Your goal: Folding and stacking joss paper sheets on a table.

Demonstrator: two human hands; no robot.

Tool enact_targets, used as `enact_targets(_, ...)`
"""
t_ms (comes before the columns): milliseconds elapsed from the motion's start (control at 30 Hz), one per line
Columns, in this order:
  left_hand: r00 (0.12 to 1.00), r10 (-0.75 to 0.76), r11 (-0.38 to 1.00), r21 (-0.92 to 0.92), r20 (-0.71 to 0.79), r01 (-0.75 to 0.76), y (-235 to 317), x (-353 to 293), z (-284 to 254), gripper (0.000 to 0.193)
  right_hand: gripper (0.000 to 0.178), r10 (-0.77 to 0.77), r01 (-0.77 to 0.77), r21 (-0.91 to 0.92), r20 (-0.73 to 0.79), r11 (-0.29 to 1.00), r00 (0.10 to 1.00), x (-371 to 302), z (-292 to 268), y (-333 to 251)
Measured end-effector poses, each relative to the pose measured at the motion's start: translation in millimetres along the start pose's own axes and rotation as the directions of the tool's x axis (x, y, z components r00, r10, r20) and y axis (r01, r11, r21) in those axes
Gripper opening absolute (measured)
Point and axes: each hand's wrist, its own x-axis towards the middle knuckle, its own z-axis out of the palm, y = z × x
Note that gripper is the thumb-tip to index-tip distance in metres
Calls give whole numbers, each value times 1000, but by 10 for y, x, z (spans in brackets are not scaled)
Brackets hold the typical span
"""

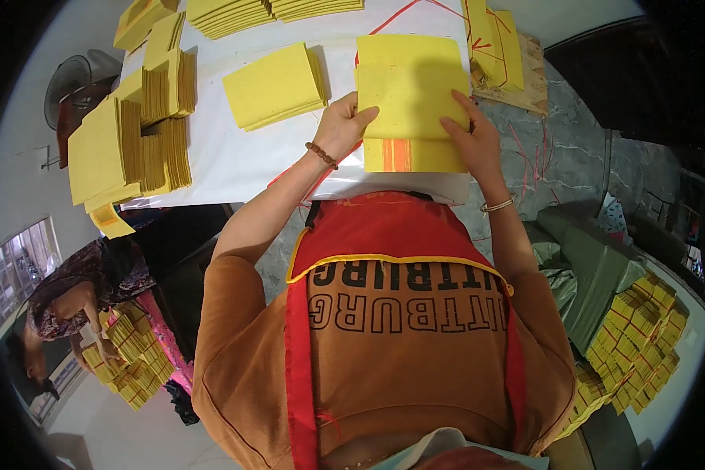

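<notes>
In front of me on the table lies a stack of yellow paper sheets (411, 98), over another yellow layer whose near end shows an orange band (397, 155). My left hand (345, 125) grips the left edge of the sheets, thumb on top and the other fingers mostly hidden. On the right edge, my right hand (476, 145) closes with thumb and forefinger on the paper. Red string (399, 16) runs out from behind the far edge of the sheets. Left of my left hand sits a smaller yellow paper stack (272, 88), touched by neither hand.
Several yellow stacks (94, 149) stand along the left side of the white-covered table (211, 168). More lie at the far edge (227, 17). Tied bundles (497, 51) rest on a board at the right. Bundles are piled (634, 337) lower right; another person (86, 290) handles bundles lower left.
</notes>
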Motion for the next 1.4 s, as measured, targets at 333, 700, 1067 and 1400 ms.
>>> enact_targets(333, 999, -29, 994, -105, -19, 27, 53, 16, -57, 29, 48, 81, -81, 15, -2, 997, 997, 56, 36, 21)
enact_targets(700, 973, 169, 978, 150, -159, -146, -165, 44, 15, 20, 42, 56, -58, -119, -14, 991, 998, 57, 23, -17)
enact_targets(1067, 985, -34, 991, -130, -169, 12, 33, 36, 34, 30, 39, 112, -111, -62, -1, 992, 994, 160, 93, 121)
enact_targets(1400, 668, 728, 348, 756, 155, -554, 430, -18, 130, 35, 38, 104, -104, -88, -1, 991, 995, 171, 63, -1)
